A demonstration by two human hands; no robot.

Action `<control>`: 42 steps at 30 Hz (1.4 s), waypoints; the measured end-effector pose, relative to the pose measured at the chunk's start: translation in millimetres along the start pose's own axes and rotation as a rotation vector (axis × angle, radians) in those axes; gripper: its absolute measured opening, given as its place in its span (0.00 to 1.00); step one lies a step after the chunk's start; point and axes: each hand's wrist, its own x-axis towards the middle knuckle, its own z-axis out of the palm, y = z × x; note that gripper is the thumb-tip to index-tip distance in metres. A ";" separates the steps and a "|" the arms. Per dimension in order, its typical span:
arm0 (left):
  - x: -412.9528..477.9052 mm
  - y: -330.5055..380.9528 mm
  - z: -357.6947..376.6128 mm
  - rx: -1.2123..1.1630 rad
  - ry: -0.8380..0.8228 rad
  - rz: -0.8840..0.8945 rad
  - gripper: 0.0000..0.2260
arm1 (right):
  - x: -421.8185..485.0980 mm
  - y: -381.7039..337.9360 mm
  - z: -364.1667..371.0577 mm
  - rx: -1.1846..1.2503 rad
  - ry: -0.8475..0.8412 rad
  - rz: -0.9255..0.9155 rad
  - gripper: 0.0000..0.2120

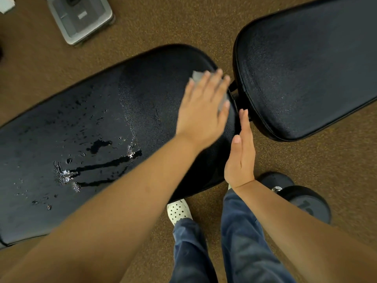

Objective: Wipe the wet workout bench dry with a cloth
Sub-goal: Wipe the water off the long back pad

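Observation:
The long black pad of the workout bench (98, 127) runs from lower left to the centre, with puddles and droplets of water (98, 166) on its left half. My left hand (204, 111) lies flat with straight fingers on a grey cloth (197, 75), pressing it onto the pad's right end; only the cloth's edges show around the fingers. My right hand (241, 152) is held edge-on with straight fingers against the pad's right rim, beside the gap to the second black pad (306, 64). It holds nothing.
A black dumbbell (302, 197) lies on the brown speckled floor by my right leg. My legs in blue trousers and a white perforated shoe (179, 210) stand below the bench. A grey machine base (81, 17) sits at the top left.

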 end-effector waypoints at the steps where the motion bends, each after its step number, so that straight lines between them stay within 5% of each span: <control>1: -12.9 7.6 3.1 -0.012 -0.024 0.057 0.24 | -0.3 0.4 0.0 0.024 0.004 0.004 0.30; 9: -132.5 7.6 16.0 0.099 -0.124 0.105 0.25 | -0.9 1.4 -3.5 -0.045 -0.006 0.001 0.32; 15: -174.2 -36.5 5.9 0.089 -0.063 -0.269 0.25 | -1.5 0.6 -3.4 -0.072 -0.030 -0.001 0.28; 20: -135.3 -68.8 -7.3 0.012 0.058 -0.559 0.26 | -0.9 -0.9 -2.6 -0.103 -0.027 -0.013 0.27; 28: -8.8 -106.3 -29.7 0.011 0.129 -0.625 0.28 | -1.4 -0.4 -2.4 -0.145 -0.032 -0.036 0.33; 34: 15.7 -44.7 -14.0 0.032 0.067 -0.412 0.25 | -0.2 2.4 -2.7 -0.110 -0.025 -0.031 0.33; 42: -103.0 22.2 15.3 -0.086 -0.072 -0.058 0.27 | 1.3 4.7 -3.3 -0.087 -0.014 -0.020 0.31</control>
